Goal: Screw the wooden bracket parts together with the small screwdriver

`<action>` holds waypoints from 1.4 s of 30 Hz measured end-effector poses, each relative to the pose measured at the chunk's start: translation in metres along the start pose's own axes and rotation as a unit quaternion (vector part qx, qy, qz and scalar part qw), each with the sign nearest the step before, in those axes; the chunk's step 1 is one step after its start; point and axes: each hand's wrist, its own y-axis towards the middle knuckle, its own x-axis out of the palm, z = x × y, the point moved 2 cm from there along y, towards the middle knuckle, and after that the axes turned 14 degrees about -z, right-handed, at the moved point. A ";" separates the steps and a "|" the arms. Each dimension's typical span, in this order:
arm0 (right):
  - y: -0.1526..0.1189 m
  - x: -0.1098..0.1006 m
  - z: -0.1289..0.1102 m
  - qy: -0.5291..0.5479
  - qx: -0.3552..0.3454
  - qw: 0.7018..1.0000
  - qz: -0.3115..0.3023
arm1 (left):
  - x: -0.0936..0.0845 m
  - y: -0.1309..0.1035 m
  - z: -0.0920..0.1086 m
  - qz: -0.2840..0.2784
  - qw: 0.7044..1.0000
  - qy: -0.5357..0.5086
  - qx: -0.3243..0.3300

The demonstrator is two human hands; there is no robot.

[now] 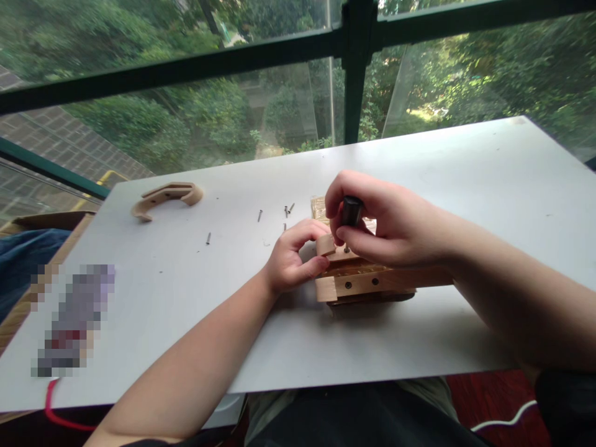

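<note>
My right hand is closed around the black handle of a screwdriver, held upright over a wooden piece. Below the handle, a screw shows in that piece. The rounded end of the wooden piece is pinched between the thumb and fingers of my left hand. Nearer to me lies a second wooden bar with two dark screws in it. Both rest on a brown, glossy wrapped object, partly hidden by my right hand and forearm.
Several loose screws lie on the white table beyond my left hand. A curved wooden part sits at the back left. A blurred-out object with a red cord is at the left edge. Windows stand behind the table.
</note>
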 end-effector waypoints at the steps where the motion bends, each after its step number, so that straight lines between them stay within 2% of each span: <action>1: 0.000 0.000 0.000 0.000 0.000 1.000 0.000 | 0.000 0.000 0.000 -0.001 1.000 0.001 0.001; 29: -0.001 0.000 -0.003 -0.027 0.015 0.999 -0.010 | 0.000 0.001 0.002 0.001 1.000 0.030 -0.006; 36: -0.004 -0.002 -0.010 -0.048 0.020 0.997 -0.058 | 0.001 -0.001 0.003 0.019 0.999 0.041 -0.014; 42: -0.004 -0.010 -0.005 -0.077 0.023 0.996 -0.042 | 0.000 0.000 0.001 -0.002 1.000 0.026 -0.015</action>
